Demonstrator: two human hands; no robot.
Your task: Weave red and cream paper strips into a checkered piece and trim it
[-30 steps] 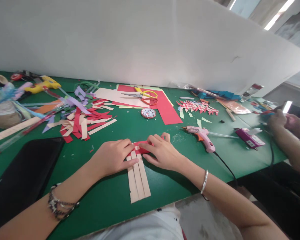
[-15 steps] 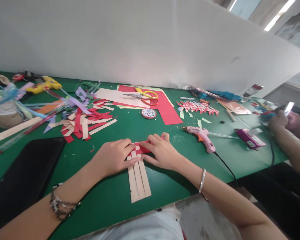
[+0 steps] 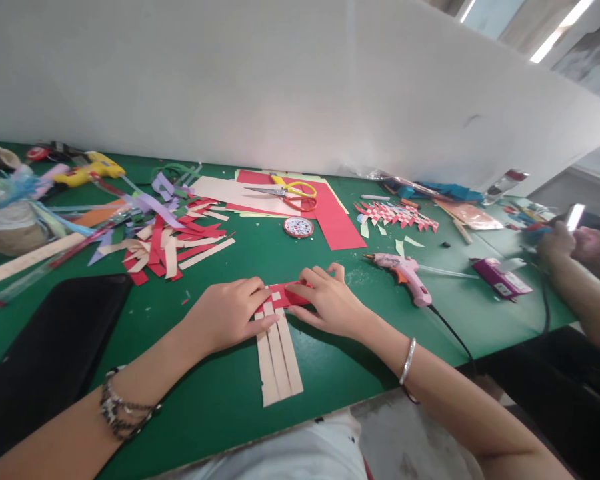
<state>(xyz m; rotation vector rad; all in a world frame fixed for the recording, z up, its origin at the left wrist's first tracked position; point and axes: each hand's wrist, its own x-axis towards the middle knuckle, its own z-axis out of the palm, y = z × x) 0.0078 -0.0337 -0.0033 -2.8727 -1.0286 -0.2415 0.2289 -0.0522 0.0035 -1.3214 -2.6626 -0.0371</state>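
Note:
A small weave of red and cream paper strips [image 3: 280, 353] lies on the green table, its cream tails pointing toward me. My left hand [image 3: 233, 312] is closed on the left edge of the checkered part, thumb across the cream strips. On the other side, my right hand [image 3: 327, 301] grips the red paper strips [image 3: 289, 295] that stick out to the right, with its fingertips on top and its thumb below. The ends of these red strips are partly hidden under my fingers.
Loose strips [image 3: 155, 250] lie left of centre. Scissors [image 3: 285, 193] rest on paper sheets at the back, near a round pin case [image 3: 299, 227]. To the right are a pink glue gun [image 3: 410, 277] and a purple box [image 3: 503, 277]. A black phone-like slab [image 3: 55, 347] lies left. Another person's hands [image 3: 565, 240] are far right.
My right hand has shifted slightly right along the red strips, uncovering more red beside the checkered part. My left hand and the weave stay in place.

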